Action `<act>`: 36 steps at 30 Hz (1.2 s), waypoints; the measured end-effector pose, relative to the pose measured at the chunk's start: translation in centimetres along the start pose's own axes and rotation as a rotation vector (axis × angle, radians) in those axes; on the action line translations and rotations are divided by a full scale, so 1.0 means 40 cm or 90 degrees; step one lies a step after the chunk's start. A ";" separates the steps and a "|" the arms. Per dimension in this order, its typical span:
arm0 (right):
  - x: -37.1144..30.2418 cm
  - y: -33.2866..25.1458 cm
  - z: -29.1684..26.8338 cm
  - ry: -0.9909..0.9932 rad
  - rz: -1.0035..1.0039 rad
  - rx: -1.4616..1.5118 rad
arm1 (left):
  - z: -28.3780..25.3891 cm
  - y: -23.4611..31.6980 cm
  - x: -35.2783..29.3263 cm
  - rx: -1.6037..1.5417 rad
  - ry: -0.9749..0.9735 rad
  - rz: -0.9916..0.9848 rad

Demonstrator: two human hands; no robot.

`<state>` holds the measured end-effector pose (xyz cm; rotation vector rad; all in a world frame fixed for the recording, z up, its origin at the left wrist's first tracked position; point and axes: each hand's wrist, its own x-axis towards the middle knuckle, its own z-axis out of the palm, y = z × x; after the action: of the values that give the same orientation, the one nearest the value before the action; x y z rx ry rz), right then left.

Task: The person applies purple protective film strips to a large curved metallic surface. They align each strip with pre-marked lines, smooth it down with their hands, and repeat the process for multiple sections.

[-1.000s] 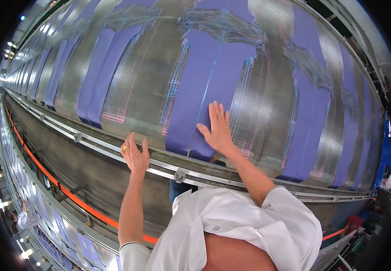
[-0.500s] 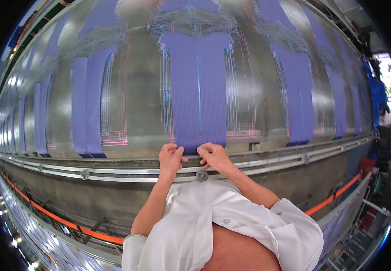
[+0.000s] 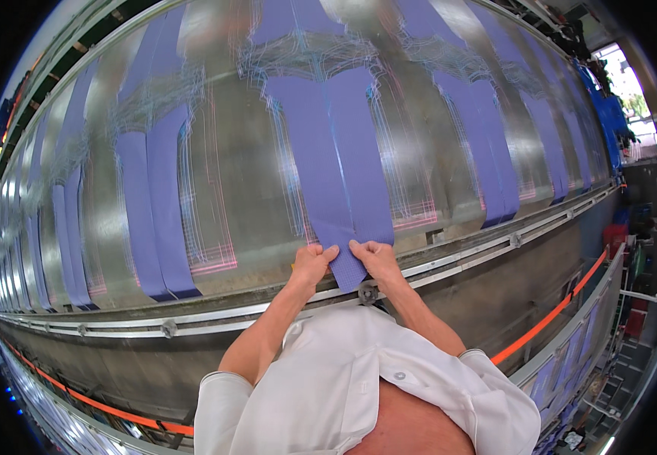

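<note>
Left hand [image 3: 312, 267] and right hand [image 3: 376, 263] pinch the purple fabric panel [image 3: 336, 155] near its closest end, each grip closed on one side, by the metal rail [image 3: 450, 271]; beyond, it lies along the table [image 3: 256, 182]. Even, gentle tension should avoid skewing it.

From the person's head, the fisheye camera is peering steeply down over the white shirt [image 3: 305, 379], catching the left hand [image 3: 312, 268] and right hand [image 3: 377, 263] at close range, facing across the long table [image 3: 254, 205] and bending its edges into arcs.
</note>
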<state>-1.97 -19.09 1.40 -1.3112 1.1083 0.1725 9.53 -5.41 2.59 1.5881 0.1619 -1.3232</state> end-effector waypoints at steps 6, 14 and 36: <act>0.050 0.031 -0.015 -0.155 0.156 0.263 | 0.000 -0.006 0.037 -0.097 -0.048 -0.102; 0.029 -0.539 -0.028 -0.232 -0.333 0.337 | -0.053 0.541 -0.031 -0.159 -0.143 0.349; 0.083 -0.277 0.058 -0.264 -0.071 0.196 | -0.201 0.541 0.395 -0.251 -0.093 0.183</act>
<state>8.34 -22.28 6.19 -0.9999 0.6760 0.1729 34.92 -17.08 2.01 1.1316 0.0919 -1.0980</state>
